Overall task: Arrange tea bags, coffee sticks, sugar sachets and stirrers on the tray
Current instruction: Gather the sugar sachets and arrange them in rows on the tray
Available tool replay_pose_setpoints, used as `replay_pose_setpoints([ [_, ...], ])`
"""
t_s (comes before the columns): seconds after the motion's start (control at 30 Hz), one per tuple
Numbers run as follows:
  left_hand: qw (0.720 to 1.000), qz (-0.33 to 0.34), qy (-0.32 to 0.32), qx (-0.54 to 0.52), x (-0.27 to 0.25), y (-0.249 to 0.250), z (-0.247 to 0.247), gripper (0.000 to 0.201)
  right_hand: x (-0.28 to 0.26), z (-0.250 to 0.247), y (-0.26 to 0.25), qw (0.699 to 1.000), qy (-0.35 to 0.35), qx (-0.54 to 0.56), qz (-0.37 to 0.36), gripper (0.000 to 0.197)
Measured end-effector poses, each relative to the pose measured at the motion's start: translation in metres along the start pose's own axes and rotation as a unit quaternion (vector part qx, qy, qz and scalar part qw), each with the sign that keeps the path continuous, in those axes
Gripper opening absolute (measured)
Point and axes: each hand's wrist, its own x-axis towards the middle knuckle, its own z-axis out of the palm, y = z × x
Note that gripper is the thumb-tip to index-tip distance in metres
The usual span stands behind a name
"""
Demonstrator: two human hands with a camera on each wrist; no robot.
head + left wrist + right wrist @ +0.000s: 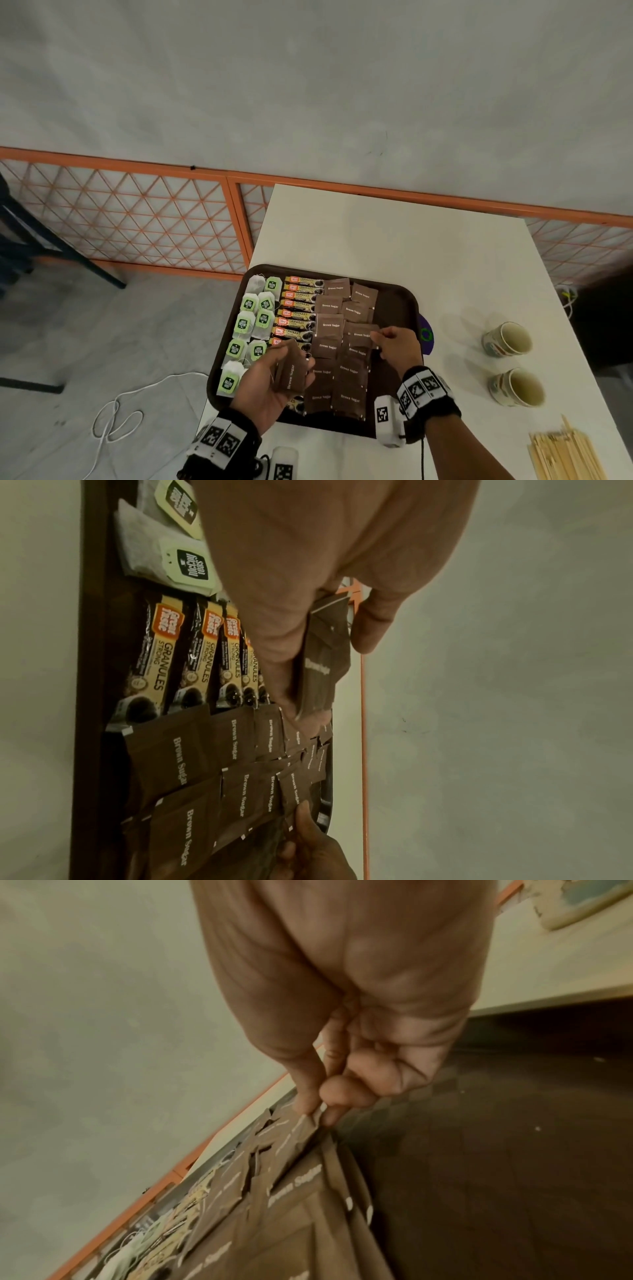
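Observation:
A dark brown tray (400, 301) lies on the white table. Along its left side sit green-tagged tea bags (244, 323), then a column of coffee sticks (297, 313), then brown sugar sachets (329, 325) in two columns. My left hand (274, 383) holds a small stack of brown sugar sachets (291, 370) above the tray's near left; the same stack (323, 656) shows in the left wrist view. My right hand (394, 344) pinches the edge of one brown sugar sachet (361, 335) lying in the right column, fingertips (311, 1096) on its corner. Wooden stirrers (565, 455) lie on the table, near right.
Two paper cups (508, 339) (519, 387) stand on the table right of the tray. A purple object (426, 334) pokes out beside the tray's right rim. The tray's right strip is bare. An orange lattice fence (137, 219) and a white cable (116, 414) are on the floor side.

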Motion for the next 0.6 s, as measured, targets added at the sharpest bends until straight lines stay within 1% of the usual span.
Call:
replay_pose_setpoints([
  [0.13, 1.000, -0.007, -0.015, 0.004, -0.002, 0.000, 0.003, 0.019, 0.000, -0.007, -0.002, 1.000, -0.029, 0.006, 0.006, 0.009],
  [0.27, 1.000, -0.013, -0.021, 0.001, 0.001, 0.001, 0.000, 0.024, 0.000, -0.008, -0.008, 0.993, -0.077, 0.092, 0.010, 0.009],
  [0.33, 1.000, -0.015, -0.021, -0.001, 0.003, 0.000, -0.002, 0.029, 0.001, -0.002, -0.010, 0.996, -0.065, 0.061, 0.003, 0.011],
  [0.43, 1.000, -0.026, -0.016, -0.004, 0.008, 0.002, -0.005, 0.039, 0.001, 0.004, -0.007, 0.999, 0.005, -0.040, 0.004, 0.018],
  [0.5, 0.999, -0.028, -0.022, -0.001, 0.009, 0.002, -0.006, 0.041, -0.008, 0.001, -0.011, 0.998, 0.040, -0.055, -0.015, 0.017],
  [0.57, 0.999, -0.019, -0.036, 0.004, 0.009, 0.004, -0.004, 0.039, -0.024, -0.004, -0.020, 0.997, 0.037, -0.036, -0.064, 0.013],
  [0.6, 0.999, -0.014, -0.042, 0.009, 0.009, 0.004, -0.003, 0.038, -0.034, -0.004, -0.024, 0.995, 0.018, -0.025, -0.091, 0.011],
])
